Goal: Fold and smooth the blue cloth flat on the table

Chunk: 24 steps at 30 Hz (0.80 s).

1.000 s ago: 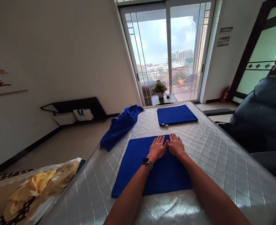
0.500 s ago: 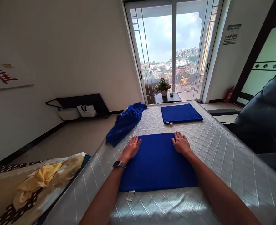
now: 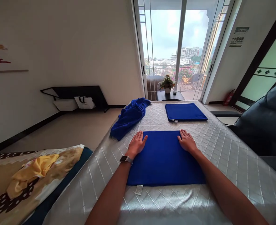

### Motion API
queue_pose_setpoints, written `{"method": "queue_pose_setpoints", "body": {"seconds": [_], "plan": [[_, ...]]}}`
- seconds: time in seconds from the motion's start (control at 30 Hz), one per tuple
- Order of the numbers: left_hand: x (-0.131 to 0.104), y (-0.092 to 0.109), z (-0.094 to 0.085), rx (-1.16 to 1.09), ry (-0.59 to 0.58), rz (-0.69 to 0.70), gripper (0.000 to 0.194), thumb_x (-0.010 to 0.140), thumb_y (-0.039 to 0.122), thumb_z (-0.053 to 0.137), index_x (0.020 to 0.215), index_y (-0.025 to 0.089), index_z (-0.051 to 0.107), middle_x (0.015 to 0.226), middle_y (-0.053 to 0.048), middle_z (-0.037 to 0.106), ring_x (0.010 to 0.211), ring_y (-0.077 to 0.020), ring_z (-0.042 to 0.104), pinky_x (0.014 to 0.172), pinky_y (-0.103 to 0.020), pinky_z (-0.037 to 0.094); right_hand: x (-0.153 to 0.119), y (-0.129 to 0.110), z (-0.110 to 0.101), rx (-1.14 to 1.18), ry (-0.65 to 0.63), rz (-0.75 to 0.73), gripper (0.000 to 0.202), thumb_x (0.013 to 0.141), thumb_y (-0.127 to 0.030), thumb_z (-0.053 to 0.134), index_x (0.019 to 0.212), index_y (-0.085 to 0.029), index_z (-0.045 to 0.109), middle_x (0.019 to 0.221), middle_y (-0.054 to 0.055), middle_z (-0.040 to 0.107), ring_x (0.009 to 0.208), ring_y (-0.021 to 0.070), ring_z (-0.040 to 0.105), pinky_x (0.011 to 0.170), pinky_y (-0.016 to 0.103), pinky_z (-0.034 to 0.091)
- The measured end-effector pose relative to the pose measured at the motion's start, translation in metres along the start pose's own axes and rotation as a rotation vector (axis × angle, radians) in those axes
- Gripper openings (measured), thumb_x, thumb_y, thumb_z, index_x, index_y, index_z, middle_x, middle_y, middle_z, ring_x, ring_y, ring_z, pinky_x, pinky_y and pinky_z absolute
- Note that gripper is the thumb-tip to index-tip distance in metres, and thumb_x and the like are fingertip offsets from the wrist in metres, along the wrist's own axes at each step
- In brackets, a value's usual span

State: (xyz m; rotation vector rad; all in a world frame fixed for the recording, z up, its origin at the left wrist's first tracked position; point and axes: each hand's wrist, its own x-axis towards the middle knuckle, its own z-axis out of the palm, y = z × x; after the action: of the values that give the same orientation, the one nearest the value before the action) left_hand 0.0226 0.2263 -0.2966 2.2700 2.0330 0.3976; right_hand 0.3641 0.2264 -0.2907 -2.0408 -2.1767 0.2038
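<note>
A folded blue cloth (image 3: 167,159) lies flat as a neat rectangle on the quilted silver mattress (image 3: 232,162), a white label poking out at its near edge. My left hand (image 3: 137,143) rests flat on its far left corner, fingers stretched out, a watch on the wrist. On the far right corner lies my right hand (image 3: 186,141), also flat with fingers extended. Neither hand grips anything. Beyond them is a second folded blue cloth (image 3: 186,112), also with a label. A crumpled blue cloth (image 3: 130,118) lies in a heap at the far left of the mattress.
Patterned bedding (image 3: 65,167) with a yellow cloth (image 3: 38,168) sits at the lower left. A dark leather chair (image 3: 267,122) stands on the right. Past the mattress, a potted plant (image 3: 167,84) sits on a small table before sliding glass doors. A black rack (image 3: 79,95) leans near the left wall.
The view has shifted slightly, so the mattress and cloths appear a little further right. Both hands stay flat on the far corners of the folded blue cloth.
</note>
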Motion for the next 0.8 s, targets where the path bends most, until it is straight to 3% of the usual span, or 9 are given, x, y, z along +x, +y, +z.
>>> {"method": "queue_pose_setpoints", "body": {"seconds": [0.43, 0.6, 0.8], "plan": [[-0.007, 0.010, -0.012, -0.011, -0.018, -0.021, 0.081, 0.103, 0.062, 0.012, 0.159, 0.007, 0.032, 0.167, -0.016, 0.028, 0.155, -0.0251, 0.025, 0.128, -0.042, 0.018, -0.004, -0.005, -0.006, -0.075, -0.006, 0.018, 0.065, 0.106, -0.043, 0.016, 0.163, -0.012, 0.022, 0.170, 0.006, 0.019, 0.157, 0.0177, 0.013, 0.127, 0.038, 0.010], [-0.007, 0.010, -0.011, -0.023, 0.009, -0.015, 0.079, 0.103, 0.061, 0.014, 0.158, 0.006, 0.033, 0.166, -0.017, 0.031, 0.155, -0.0264, 0.026, 0.127, -0.044, 0.020, -0.025, -0.008, -0.014, -0.119, 0.029, -0.039, 0.065, 0.107, -0.042, 0.014, 0.163, -0.012, 0.021, 0.170, 0.006, 0.017, 0.157, 0.0163, 0.009, 0.127, 0.040, 0.008], [-0.004, 0.007, -0.006, -0.050, 0.045, 0.000, 0.076, 0.104, 0.061, 0.020, 0.157, 0.009, 0.036, 0.165, -0.018, 0.032, 0.154, -0.0281, 0.028, 0.126, -0.047, 0.023, -0.053, 0.000, -0.006, -0.070, -0.040, 0.001, 0.069, 0.106, -0.046, 0.015, 0.163, -0.008, 0.018, 0.170, 0.008, 0.015, 0.157, 0.0184, 0.010, 0.127, 0.038, 0.009]]}}
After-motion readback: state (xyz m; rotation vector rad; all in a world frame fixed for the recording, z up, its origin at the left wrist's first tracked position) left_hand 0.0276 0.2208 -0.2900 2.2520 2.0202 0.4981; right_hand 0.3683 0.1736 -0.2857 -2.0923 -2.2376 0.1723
